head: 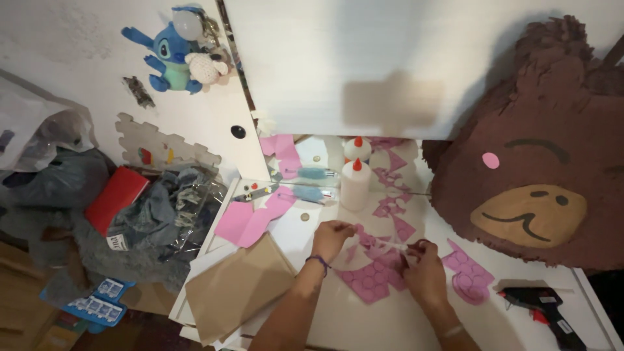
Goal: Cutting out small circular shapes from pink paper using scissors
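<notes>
On the white desk (390, 318), a pink sheet (372, 281) already carries many round cut-outs, and pink scraps (392, 207) lie near the glue bottle (355, 185), so the cutting looks well advanced though uncut pink paper (250, 221) remains at the left. The left hand (331, 238) pinches a pink paper piece (366, 237) above the sheet. The right hand (424, 270) curls its fingers through scissors (419, 246), wrist bent inward.

Soft indoor light, slight blur, warped edges.
</notes>
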